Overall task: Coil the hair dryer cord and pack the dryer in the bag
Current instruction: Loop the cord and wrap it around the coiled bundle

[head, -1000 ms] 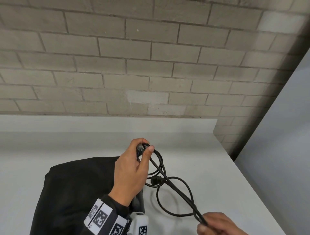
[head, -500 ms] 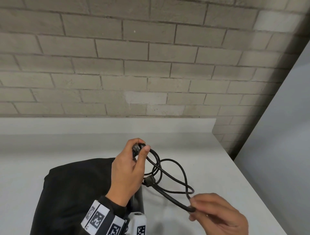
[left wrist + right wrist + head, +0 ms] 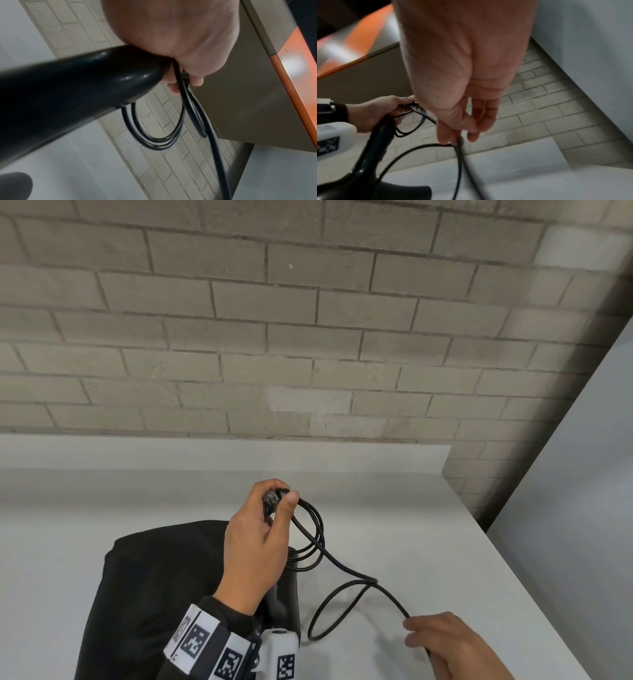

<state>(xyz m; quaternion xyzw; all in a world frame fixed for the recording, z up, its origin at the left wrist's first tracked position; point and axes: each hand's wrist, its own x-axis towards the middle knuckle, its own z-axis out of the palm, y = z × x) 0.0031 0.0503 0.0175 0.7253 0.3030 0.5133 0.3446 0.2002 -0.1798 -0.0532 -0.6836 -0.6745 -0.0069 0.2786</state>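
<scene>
My left hand (image 3: 282, 493) grips the end of the black hair dryer (image 3: 291, 594) handle and pinches several coils of its black cord (image 3: 317, 537) against it, above the black bag (image 3: 154, 594). In the left wrist view the handle (image 3: 77, 88) juts out from under the hand, with the coils (image 3: 154, 142) hanging below it. From the coils the cord runs down and right, makes one slack loop (image 3: 329, 607) over the table, and ends in my right hand (image 3: 416, 633). That hand (image 3: 458, 136) pinches the cord (image 3: 459, 159) between thumb and fingers. The dryer's head is hidden.
The white table (image 3: 428, 525) ends at a brick wall (image 3: 308, 337) behind and at an edge on the right, beside a grey panel (image 3: 582, 508). The bag lies at the near left. An orange-edged fixture (image 3: 291, 67) shows overhead in the wrist views.
The right hand rose toward the left hand with the cord, then dropped back to the lower right further along it. The loops under the left hand are now tighter.
</scene>
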